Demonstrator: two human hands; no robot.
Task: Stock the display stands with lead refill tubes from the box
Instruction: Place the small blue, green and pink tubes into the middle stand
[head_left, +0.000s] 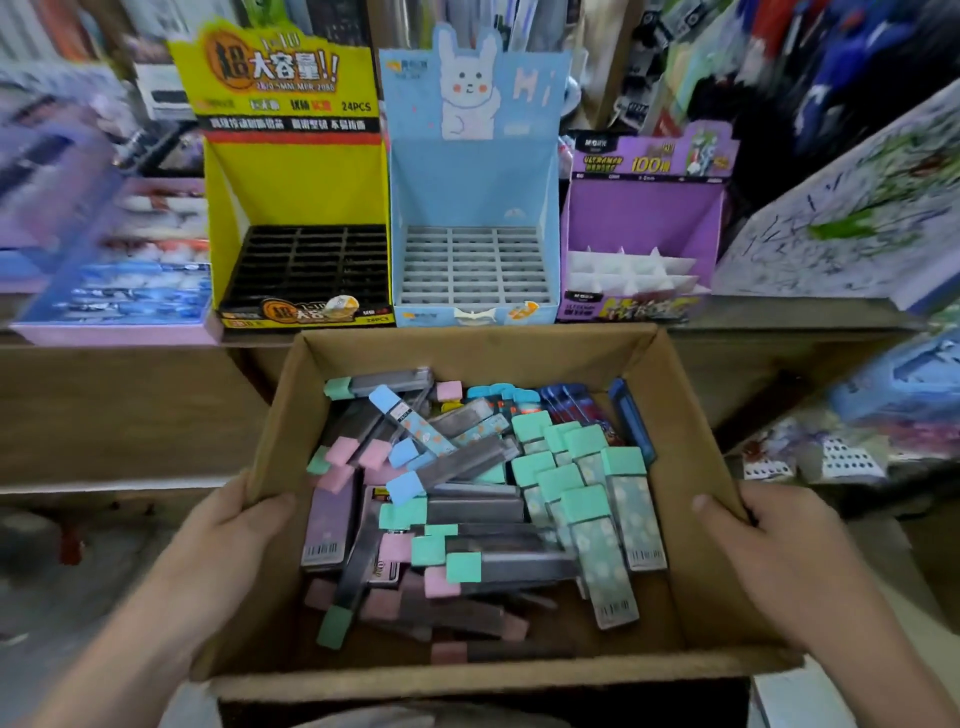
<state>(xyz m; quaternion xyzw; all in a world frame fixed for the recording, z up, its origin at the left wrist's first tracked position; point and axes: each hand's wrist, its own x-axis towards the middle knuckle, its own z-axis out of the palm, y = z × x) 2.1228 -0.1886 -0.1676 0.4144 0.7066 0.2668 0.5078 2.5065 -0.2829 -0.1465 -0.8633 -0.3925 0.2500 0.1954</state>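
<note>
Head view. Cardboard box (693, 457), open top, held at the centre of the view. Left hand (234, 525) grips the box's left wall, thumb hooked over the rim to the inside, fingers outside. Right hand (763, 530) grips the right wall in the same way. Lead refill tubes (478, 512): a loose heap on the box floor, between the two hands and touching neither; caps mint, pink and blue, bodies mostly grey or patterned. Beyond the box's far wall, three display stands in a row, side by side: yellow stand (291, 197) with black grid, blue stand (467, 187) with grey grid, purple stand (644, 218) with white dividers.
</note>
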